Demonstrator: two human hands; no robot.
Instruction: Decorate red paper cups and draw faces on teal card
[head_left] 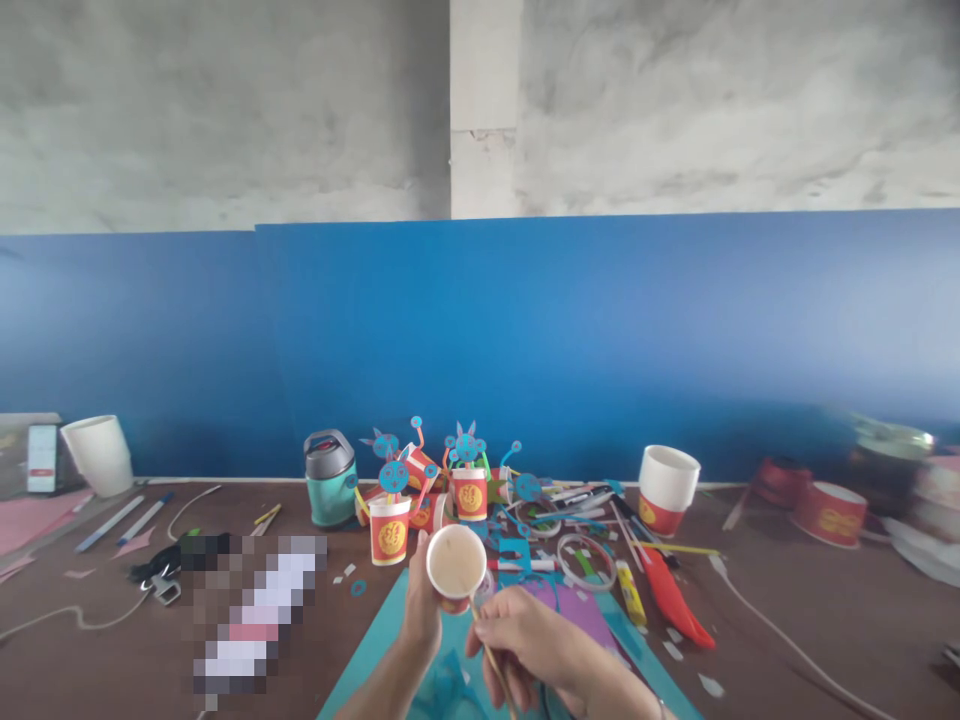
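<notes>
My left hand (422,605) is wrapped round a paper cup (456,565), tilted so that its pale open mouth faces me. The inside of the cup looks bare. My right hand (521,640) is closed on a thin tan wooden stick (493,655), whose upper end meets the lower rim of the cup. From here I cannot tell whether the stick is a pencil or a brush. Both hands are above a teal sheet (367,660). Just behind them stand a decorated red paper cup (389,532) and another one (471,494), each topped with blue cut-out shapes.
A teal lidded container (330,485) stands back left. Pens, tape rolls and paper scraps crowd the middle right, near a purple sheet (574,605), a yellow glue stick (631,594) and a red pointed object (675,600). A stack of white cups (670,480) stands behind. Cables cross both sides.
</notes>
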